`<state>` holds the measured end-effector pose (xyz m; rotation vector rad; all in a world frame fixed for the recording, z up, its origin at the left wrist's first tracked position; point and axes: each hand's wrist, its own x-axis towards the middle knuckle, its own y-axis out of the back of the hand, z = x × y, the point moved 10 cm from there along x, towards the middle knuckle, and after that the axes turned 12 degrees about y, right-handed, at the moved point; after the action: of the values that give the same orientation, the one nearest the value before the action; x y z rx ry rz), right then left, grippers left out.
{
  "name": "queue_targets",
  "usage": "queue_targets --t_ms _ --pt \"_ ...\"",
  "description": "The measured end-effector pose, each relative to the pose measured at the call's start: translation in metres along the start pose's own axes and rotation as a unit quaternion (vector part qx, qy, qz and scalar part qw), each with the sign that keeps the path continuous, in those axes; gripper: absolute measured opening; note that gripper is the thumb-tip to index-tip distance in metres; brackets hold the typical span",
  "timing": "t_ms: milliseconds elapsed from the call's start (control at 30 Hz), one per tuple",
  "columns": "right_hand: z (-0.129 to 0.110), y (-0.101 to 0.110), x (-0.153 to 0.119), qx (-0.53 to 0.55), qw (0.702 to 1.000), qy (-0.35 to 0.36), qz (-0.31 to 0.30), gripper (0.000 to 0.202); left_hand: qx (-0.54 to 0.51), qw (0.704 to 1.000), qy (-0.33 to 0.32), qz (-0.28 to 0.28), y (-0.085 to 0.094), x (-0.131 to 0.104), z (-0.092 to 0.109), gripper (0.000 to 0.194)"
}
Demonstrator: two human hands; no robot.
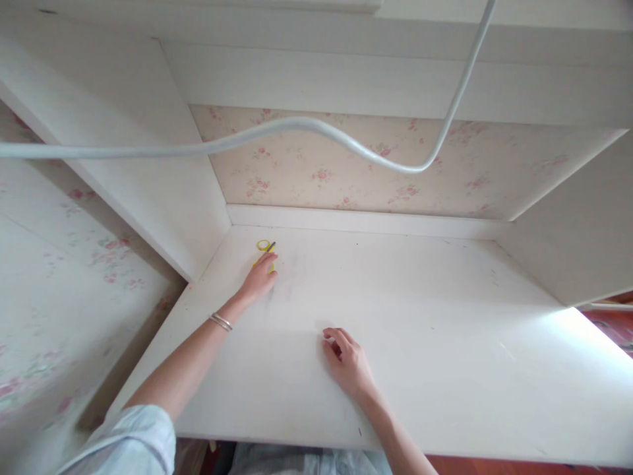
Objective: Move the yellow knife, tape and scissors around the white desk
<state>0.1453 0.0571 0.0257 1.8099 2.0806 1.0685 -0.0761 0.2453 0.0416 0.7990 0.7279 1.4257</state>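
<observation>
Fronting floral wallpaper (321, 175), the desktop (425, 290) bears a yellow ring (258, 246) near left grip (260, 280), hold unclear; right grip (350, 364) loosely curled, empty.

A thin yellow ring (264, 245) is lying on the white desktop (395, 284), towards its far left corner, with the pale surface showing through its middle. Close beside it on the right, a short, slim dark piece (271, 247) is slanting away to the right. A second yellow part (271, 268) is peeking out beneath the left hand (259, 280), which is covering too much for me to be telling whether they're joined.
</observation>
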Motion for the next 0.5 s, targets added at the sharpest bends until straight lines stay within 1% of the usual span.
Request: queue_targets --t_ms 67,133,200,267,333,400,500 --pt "-0.004 -0.002 0.003 -0.021 1.000 0.011 -0.013 0.022 -0.020 0.999 -0.029 -0.005 -0.008 -0.033 0.025 0.044" --pt "-0.011 -0.003 0.006 -0.044 0.998 0.028 -0.023 0.023 -0.089 0.993 -0.070 -0.033 -0.019 -0.068 0.053 0.034" --pt "-0.020 -0.005 0.009 -0.069 0.996 0.051 -0.029 0.024 -0.144 0.984 -0.085 -0.064 -0.031 -0.099 0.077 0.028" --pt "-0.027 -0.008 0.010 -0.104 0.991 0.077 -0.038 0.024 -0.185 0.974 -0.094 -0.095 -0.042 -0.123 0.097 0.026" --pt "-0.032 -0.013 0.009 -0.141 0.984 0.102 -0.048 0.023 -0.209 0.963 -0.107 -0.131 -0.053 -0.140 0.114 0.026" --pt "-0.034 -0.018 0.007 -0.163 0.978 0.121 -0.052 0.025 -0.214 0.955 -0.124 -0.162 -0.062 -0.151 0.127 0.027" --pt "-0.030 -0.023 0.005 -0.165 0.977 0.129 -0.047 0.035 -0.201 0.955 -0.137 -0.169 -0.068 -0.156 0.136 0.028"
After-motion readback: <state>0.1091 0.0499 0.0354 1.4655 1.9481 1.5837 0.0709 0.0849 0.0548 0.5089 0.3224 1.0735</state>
